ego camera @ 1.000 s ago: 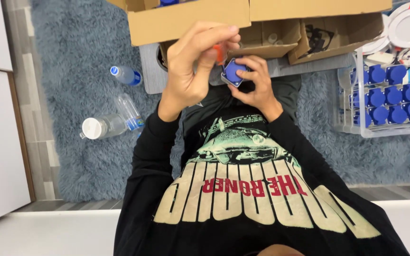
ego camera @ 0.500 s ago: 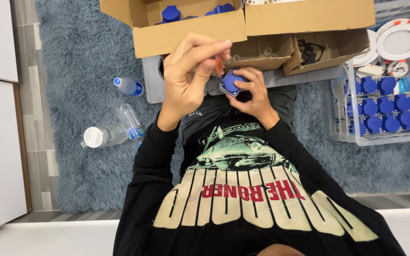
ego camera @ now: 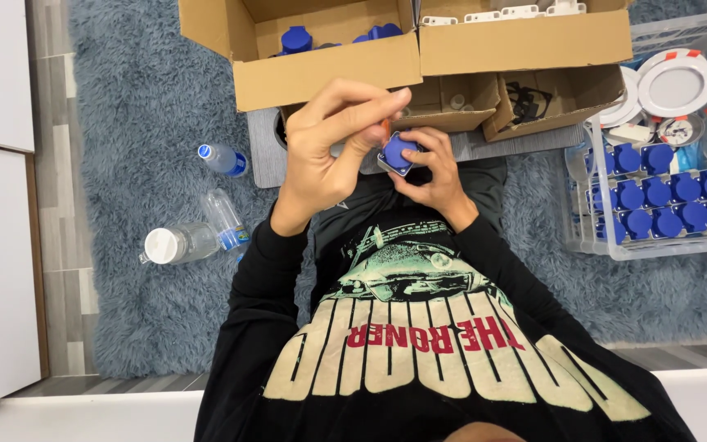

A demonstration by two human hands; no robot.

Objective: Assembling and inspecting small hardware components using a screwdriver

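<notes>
The right hand [ego camera: 431, 168] grips a small square blue plastic part [ego camera: 398, 152] in closed fingertips at upper centre of the frame, while the left hand [ego camera: 329, 147] pinches an orange-tipped tool, mostly hidden, against its top edge. Both hands now sit lower in the frame than a second ago, the open cardboard boxes [ego camera: 329, 69] showing more fully above them. Clear plastic bottles [ego camera: 194, 237] lie left on grey-blue shaggy carpet [ego camera: 124, 123], a clear crate of blue parts [ego camera: 656, 205] stands right, leaving room between.
</notes>
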